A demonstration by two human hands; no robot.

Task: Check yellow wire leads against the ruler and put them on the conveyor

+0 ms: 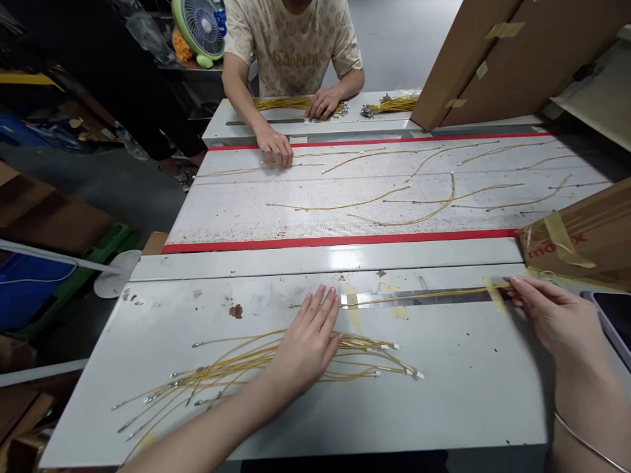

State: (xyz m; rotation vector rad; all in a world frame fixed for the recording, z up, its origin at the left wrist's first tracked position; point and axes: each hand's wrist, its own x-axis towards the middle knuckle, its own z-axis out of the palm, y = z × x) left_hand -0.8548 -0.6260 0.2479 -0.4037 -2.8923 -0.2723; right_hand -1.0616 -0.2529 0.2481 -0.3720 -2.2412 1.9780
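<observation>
A single yellow wire [419,295] lies stretched along a steel ruler [458,299] taped to the white bench. My left hand [310,335] rests flat over the wire near its left end, fingers stretched out; a small metal terminal [292,305] shows beyond the fingertips. At the ruler's right end my right hand [547,305] pinches the wire between thumb and fingers, hiding that end. Under and around my left hand spreads a loose bunch of yellow wires [236,358], with metal terminals at the left and white connectors [418,375] at the right.
Beyond the bench runs a pale belt [236,223] with red edges and several scattered yellow wires. A co-worker's hand [277,148] touches the belt's far side. Cardboard boxes [582,230] stand at the right; a phone [614,322] lies by my right wrist.
</observation>
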